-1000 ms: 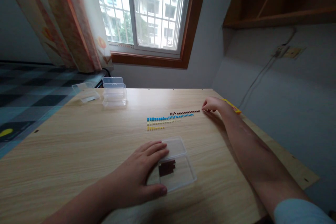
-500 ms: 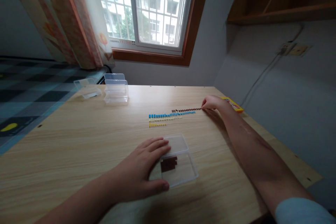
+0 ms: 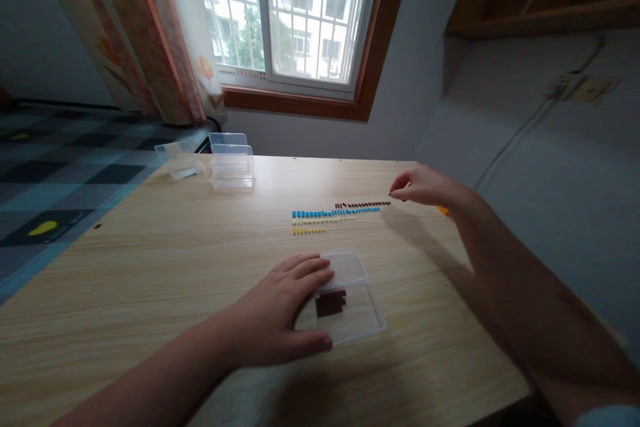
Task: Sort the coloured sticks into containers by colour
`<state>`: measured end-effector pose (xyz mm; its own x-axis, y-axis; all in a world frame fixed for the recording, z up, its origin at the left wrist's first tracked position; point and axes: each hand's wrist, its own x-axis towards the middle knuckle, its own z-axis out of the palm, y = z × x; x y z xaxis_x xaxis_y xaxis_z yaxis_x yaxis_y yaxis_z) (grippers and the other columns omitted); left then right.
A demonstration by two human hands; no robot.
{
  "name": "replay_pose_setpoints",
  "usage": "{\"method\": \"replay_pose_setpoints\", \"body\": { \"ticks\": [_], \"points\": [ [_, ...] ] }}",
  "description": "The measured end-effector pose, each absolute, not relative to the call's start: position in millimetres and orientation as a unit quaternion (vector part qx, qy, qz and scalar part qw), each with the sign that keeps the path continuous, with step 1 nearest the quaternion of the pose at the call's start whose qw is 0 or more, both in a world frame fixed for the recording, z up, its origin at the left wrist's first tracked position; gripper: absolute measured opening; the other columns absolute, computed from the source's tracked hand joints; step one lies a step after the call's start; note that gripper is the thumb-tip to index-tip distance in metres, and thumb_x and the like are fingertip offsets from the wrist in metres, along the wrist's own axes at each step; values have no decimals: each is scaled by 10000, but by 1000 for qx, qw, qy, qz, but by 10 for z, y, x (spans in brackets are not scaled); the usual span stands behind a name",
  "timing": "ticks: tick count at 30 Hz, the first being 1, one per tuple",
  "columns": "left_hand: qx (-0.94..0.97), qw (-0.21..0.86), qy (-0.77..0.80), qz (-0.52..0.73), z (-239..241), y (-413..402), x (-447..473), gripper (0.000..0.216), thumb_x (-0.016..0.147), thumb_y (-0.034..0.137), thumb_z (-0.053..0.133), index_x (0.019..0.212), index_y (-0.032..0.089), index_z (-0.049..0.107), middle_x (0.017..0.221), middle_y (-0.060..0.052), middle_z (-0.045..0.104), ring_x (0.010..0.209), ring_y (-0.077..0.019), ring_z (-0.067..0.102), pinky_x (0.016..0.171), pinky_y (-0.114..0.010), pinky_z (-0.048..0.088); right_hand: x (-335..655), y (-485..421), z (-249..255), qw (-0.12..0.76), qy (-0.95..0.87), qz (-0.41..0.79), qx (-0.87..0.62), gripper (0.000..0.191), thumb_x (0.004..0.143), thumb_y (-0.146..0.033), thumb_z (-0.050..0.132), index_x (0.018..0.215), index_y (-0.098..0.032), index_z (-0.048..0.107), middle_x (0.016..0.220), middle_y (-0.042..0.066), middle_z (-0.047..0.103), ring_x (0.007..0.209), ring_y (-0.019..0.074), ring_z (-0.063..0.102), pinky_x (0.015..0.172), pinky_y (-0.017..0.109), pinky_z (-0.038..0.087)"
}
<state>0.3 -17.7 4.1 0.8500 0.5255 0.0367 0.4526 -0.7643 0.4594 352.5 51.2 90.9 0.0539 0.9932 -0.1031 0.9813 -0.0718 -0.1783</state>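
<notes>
My left hand [image 3: 287,310] rests at the left side of an opened clear plastic box [image 3: 367,323], fingers over its lid and thumb at its near corner, holding it. Inside the box lies a cluster of dark brown pieces [image 3: 331,303]. My right hand [image 3: 415,185] is pinched above the far right of the table, a tiny dark brown piece [image 3: 390,195] at its fingertips. Just below it ends a row of small brown pieces [image 3: 369,204]. Nearer rows hold blue pieces [image 3: 313,214], pale cream pieces [image 3: 320,221] and yellow pieces [image 3: 303,231].
Clear plastic boxes [image 3: 231,173] stand at the table's far left, beside another opened clear box [image 3: 186,167]. A yellow object [image 3: 443,211] is mostly hidden behind my right arm. The wooden table [image 3: 165,267] meets a checked bedspread [image 3: 110,173] on the left.
My right hand has lifted off the end of the brown row, a tiny brown piece now showing at its fingertips. My left hand stays on the box. The view has shifted slightly.
</notes>
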Motion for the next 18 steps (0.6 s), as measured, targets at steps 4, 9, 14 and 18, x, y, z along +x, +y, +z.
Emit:
{"method": "replay_pose_setpoints", "body": {
  "ticks": [4, 9, 14, 18],
  "points": [
    [937, 218, 258, 85, 60, -182, 9, 841, 824, 607, 770, 1516, 202, 516, 1603, -147, 458, 1494, -392, 389, 1233, -588, 329, 3060, -156, 930, 121, -803, 150, -564, 123, 886, -244, 693, 900, -219, 813, 891, 25, 764, 786, 150, 677, 684, 229, 477],
    [936, 222, 258, 91, 54, -186, 8, 861, 803, 602, 794, 1508, 188, 526, 1593, -159, 469, 1488, -399, 398, 1235, -583, 326, 2609, -725, 633, 91, -846, 147, -504, 189, 855, -123, 674, 870, -252, 810, 929, 11, 754, 804, 142, 672, 723, 249, 444],
    [934, 230, 251, 113, 19, -179, 2, 845, 800, 600, 799, 1504, 218, 532, 1586, -144, 482, 1487, -399, 400, 1236, -579, 322, 2535, -718, 410, 26, -857, 129, -498, 211, 848, -120, 645, 867, -244, 815, 917, 26, 759, 789, 163, 666, 679, 265, 393],
    [933, 233, 254, 104, 19, -173, 4, 854, 804, 610, 792, 1509, 206, 528, 1592, -149, 472, 1490, -403, 392, 1236, -587, 322, 2550, -681, 340, 30, -860, 108, -498, 202, 872, -142, 634, 864, -238, 810, 913, 32, 761, 810, 172, 667, 687, 270, 389]
  ]
}}
